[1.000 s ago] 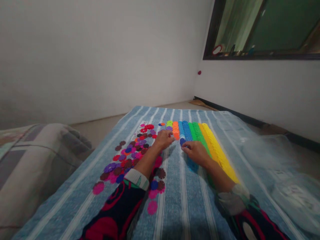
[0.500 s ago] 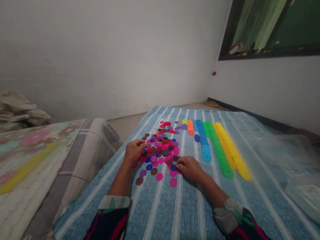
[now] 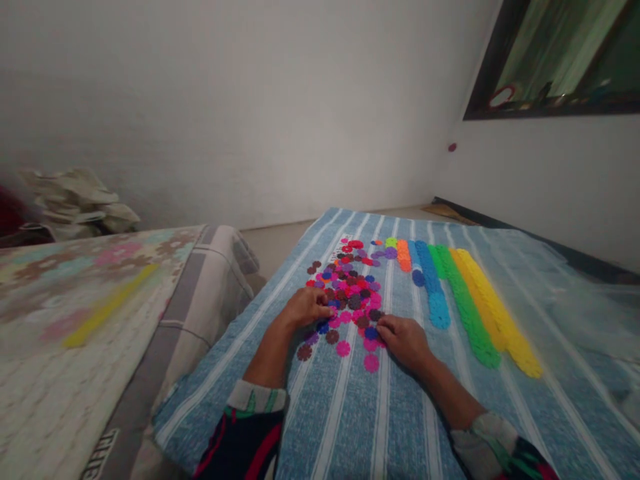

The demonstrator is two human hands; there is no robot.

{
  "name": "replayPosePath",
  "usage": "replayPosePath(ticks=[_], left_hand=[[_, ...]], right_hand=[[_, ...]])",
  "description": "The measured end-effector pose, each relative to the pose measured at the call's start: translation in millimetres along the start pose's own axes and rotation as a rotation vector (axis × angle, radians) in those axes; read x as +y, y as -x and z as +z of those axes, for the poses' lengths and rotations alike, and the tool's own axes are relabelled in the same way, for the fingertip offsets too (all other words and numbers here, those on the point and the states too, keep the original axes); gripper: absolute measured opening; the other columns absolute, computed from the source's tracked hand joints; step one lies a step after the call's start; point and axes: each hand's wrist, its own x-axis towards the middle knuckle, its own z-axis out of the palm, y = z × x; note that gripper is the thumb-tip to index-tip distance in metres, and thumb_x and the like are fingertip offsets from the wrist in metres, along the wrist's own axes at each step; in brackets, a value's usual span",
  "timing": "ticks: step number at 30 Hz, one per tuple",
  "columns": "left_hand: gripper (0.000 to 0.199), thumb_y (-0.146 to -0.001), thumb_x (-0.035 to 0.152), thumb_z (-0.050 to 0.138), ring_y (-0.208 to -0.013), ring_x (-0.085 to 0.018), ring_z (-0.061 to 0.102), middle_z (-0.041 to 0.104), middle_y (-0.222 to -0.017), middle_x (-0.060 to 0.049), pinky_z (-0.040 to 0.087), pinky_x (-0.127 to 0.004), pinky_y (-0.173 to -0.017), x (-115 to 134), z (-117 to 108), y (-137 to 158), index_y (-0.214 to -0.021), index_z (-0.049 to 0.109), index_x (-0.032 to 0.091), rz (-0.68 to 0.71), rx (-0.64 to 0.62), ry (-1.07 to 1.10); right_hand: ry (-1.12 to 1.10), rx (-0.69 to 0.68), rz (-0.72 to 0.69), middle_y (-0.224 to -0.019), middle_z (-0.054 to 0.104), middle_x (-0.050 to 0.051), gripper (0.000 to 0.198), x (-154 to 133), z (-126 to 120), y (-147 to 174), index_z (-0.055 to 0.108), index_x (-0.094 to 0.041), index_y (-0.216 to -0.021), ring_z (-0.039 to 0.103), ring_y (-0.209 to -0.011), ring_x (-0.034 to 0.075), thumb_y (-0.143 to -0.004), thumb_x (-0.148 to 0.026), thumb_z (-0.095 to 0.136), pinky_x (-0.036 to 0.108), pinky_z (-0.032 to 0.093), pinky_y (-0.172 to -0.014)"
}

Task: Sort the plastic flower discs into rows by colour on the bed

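Observation:
A loose pile of flower-edged plastic discs (image 3: 354, 302) in pink, purple, brown, red and dark blue lies on the striped cloth (image 3: 350, 427). My left hand (image 3: 306, 308) reaches into its left side with the fingertips pinched, beside blue and pink discs; whether one is between them I cannot tell. At the pile's right edge my right hand (image 3: 407, 340) has its fingers curled together, touching or very close to a dark blue disc (image 3: 371, 333). Its palm side is hidden. A single pink disc (image 3: 371, 363) lies nearer to me.
Sorted overlapping rows of discs lie right of the pile: orange (image 3: 404, 255), blue (image 3: 425, 263), green (image 3: 470, 313) and yellow (image 3: 500, 313). Clear plastic packaging (image 3: 595, 320) sits far right. To the left is a covered bed-like surface (image 3: 135, 347) with a yellow strip (image 3: 113, 307).
My left hand has moved from the pile's left edge inward and toward me, among the discs. My right hand stays by the same blue disc. The camera view has turned left.

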Motion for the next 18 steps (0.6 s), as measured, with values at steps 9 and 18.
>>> replayPosePath(ticks=[9,18], left_hand=[[0.012,-0.061,0.015,0.062,-0.052,-0.009,0.043,0.049,-0.052,0.004,0.029,-0.024,-0.053,6,7,-4,-0.053,0.052,0.017,0.031,-0.097,-0.008],[0.016,-0.053,0.025,0.069,-0.052,-0.01,0.044,0.05,-0.053,0.006,0.03,-0.023,-0.05,-14,1,-2,-0.061,0.057,0.017,-0.03,-0.062,0.114]], right_hand=[[-0.014,-0.009,-0.016,-0.084,0.075,0.001,0.024,2,0,1,0.074,-0.025,-0.086,0.067,-0.08,0.017,-0.089,-0.029,0.05,0.025,0.035,-0.067],[-0.021,0.007,-0.03,-0.087,0.076,0.001,0.024,0,-2,3,0.074,-0.024,-0.087,0.067,-0.084,0.018,-0.089,-0.027,0.051,0.025,0.036,-0.069]])
